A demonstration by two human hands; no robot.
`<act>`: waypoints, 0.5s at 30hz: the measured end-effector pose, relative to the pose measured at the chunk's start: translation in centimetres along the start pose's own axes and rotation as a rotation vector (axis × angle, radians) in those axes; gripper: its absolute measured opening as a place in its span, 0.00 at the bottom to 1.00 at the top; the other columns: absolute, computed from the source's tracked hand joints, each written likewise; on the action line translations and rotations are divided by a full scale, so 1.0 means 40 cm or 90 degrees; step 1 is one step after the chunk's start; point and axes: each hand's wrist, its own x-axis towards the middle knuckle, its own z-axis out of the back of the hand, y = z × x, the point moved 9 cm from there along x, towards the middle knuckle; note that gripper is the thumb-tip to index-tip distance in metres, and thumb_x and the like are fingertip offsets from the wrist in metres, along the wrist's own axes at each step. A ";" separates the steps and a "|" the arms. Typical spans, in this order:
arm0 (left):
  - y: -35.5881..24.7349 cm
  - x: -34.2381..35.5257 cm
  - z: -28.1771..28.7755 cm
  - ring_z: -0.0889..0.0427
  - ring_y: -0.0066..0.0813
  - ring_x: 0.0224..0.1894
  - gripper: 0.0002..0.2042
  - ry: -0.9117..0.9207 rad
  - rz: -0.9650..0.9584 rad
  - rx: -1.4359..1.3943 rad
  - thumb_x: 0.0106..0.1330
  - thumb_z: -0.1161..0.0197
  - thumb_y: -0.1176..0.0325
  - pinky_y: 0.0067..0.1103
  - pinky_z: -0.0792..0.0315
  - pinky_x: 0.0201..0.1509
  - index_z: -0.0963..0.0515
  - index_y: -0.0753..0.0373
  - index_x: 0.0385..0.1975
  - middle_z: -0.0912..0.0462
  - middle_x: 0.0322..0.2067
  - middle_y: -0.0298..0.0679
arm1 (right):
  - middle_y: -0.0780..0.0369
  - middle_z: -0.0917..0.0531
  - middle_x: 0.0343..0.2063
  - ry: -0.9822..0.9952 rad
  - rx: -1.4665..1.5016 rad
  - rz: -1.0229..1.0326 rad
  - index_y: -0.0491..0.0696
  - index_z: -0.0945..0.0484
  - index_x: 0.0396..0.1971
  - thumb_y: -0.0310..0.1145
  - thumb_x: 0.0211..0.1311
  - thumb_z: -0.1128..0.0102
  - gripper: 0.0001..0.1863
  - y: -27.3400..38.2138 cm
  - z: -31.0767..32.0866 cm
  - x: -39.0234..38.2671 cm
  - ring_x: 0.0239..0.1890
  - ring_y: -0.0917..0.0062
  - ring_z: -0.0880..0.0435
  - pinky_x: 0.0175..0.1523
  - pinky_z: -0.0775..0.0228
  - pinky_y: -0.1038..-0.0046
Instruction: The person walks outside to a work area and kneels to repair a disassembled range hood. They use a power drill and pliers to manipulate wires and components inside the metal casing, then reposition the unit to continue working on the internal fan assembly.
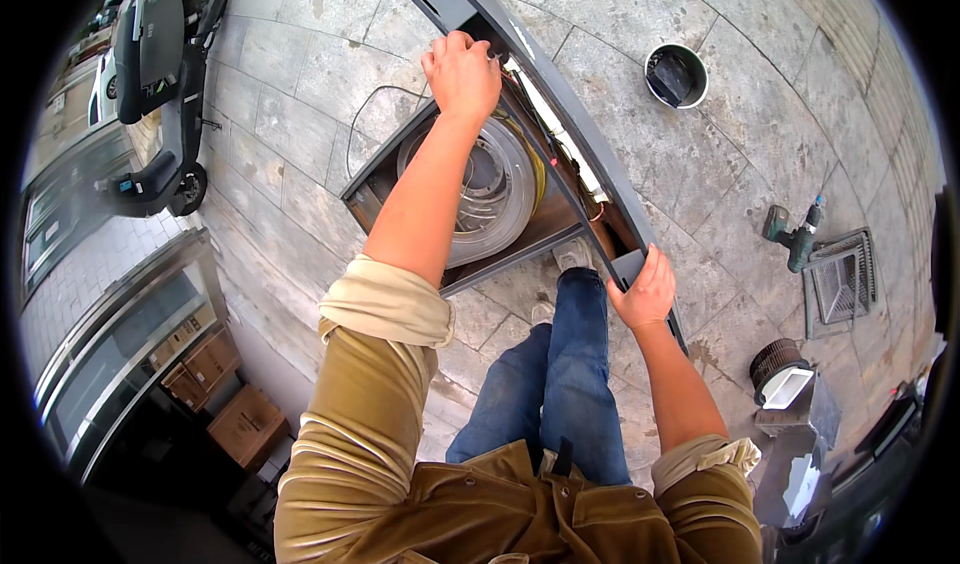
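So the dark grey metal housing [560, 134] sits open on the stone paving [300, 84], with a round silver fan unit [495, 189] and some wiring inside. Left hand [462, 72] is closed over its upper edge, right hand [645, 289] grips the lower end. Nearby: a cordless drill [795, 234], a bucket [676, 76], a vent grille [842, 279], and a scooter [165, 84] off left.

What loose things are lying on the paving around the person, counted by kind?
Bucket: 1
Cordless drill: 1
Vent grille: 1
Round ribbed filter: 1
Scooter: 1
Total: 5
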 end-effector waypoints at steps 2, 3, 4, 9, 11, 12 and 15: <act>-0.014 0.013 -0.019 0.31 0.31 0.49 0.13 0.005 -0.012 0.027 0.51 0.33 0.63 0.31 0.42 0.55 0.17 0.54 0.38 0.25 0.41 0.31 | 0.52 0.28 0.46 -0.005 -0.005 0.000 0.38 0.39 0.56 0.43 0.34 0.29 0.47 -0.001 0.003 -0.002 0.47 0.60 0.26 0.50 0.33 0.64; -0.019 0.019 -0.030 0.31 0.31 0.49 0.13 0.004 -0.021 0.042 0.51 0.34 0.62 0.33 0.43 0.56 0.17 0.54 0.38 0.25 0.41 0.31 | 0.52 0.28 0.46 -0.010 -0.006 0.001 0.38 0.39 0.55 0.43 0.34 0.29 0.46 0.000 0.005 0.000 0.47 0.60 0.26 0.50 0.33 0.64; -0.019 0.023 -0.043 0.31 0.31 0.50 0.13 0.009 -0.014 0.051 0.51 0.34 0.61 0.33 0.43 0.56 0.17 0.54 0.37 0.25 0.41 0.31 | 0.52 0.28 0.46 -0.016 -0.008 0.002 0.38 0.39 0.55 0.43 0.34 0.29 0.46 0.000 0.007 -0.001 0.47 0.60 0.26 0.50 0.33 0.64; -0.017 0.048 -0.087 0.32 0.31 0.51 0.13 0.040 0.014 0.089 0.51 0.34 0.59 0.34 0.44 0.57 0.16 0.54 0.36 0.24 0.42 0.32 | 0.52 0.27 0.46 -0.030 -0.015 0.000 0.38 0.38 0.55 0.43 0.34 0.29 0.46 0.002 0.014 -0.002 0.46 0.61 0.26 0.49 0.33 0.64; -0.005 0.054 -0.087 0.31 0.32 0.50 0.11 -0.007 0.015 0.058 0.49 0.34 0.61 0.35 0.44 0.57 0.16 0.57 0.31 0.24 0.41 0.33 | 0.52 0.27 0.46 -0.024 -0.011 -0.002 0.38 0.38 0.55 0.43 0.34 0.29 0.46 0.003 0.011 0.004 0.46 0.60 0.26 0.50 0.33 0.64; -0.004 0.051 -0.087 0.31 0.33 0.49 0.10 -0.027 0.016 0.042 0.48 0.34 0.62 0.36 0.44 0.57 0.16 0.58 0.28 0.23 0.40 0.33 | 0.52 0.27 0.46 -0.017 -0.010 -0.004 0.38 0.38 0.55 0.43 0.34 0.29 0.46 0.003 0.010 0.001 0.45 0.60 0.26 0.50 0.33 0.64; -0.003 0.049 -0.094 0.31 0.33 0.49 0.10 -0.033 0.005 0.015 0.49 0.35 0.61 0.36 0.45 0.57 0.16 0.55 0.30 0.23 0.40 0.33 | 0.52 0.27 0.46 -0.029 -0.018 -0.004 0.38 0.38 0.55 0.43 0.34 0.30 0.45 0.000 0.011 0.000 0.45 0.60 0.25 0.50 0.33 0.64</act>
